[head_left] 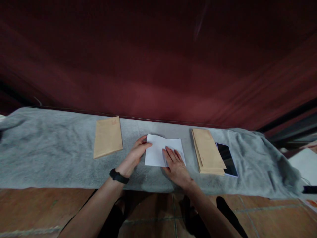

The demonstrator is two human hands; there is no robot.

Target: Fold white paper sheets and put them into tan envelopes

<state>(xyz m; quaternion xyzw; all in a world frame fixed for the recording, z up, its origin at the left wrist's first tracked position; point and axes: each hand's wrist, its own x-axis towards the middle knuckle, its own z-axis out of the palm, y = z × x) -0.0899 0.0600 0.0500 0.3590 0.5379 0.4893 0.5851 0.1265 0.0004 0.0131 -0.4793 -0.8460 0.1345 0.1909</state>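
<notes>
A white sheet of paper lies in front of me on the grey cloth, with a crease or fold line near its middle and a slightly raised top edge. My left hand pinches its upper left edge, thumb on top and the other fingers behind. Across the paper's right half, my right hand rests flat with its fingers stretched out. To the left lies a brown envelope. Several more brown envelopes are stacked to the right of my right hand.
Partly under the envelope stack, a dark-screened phone or tablet with a pale purple edge sticks out. A grey cloth covers the long narrow surface. Behind it rises a dark red wall. Below is a tiled floor.
</notes>
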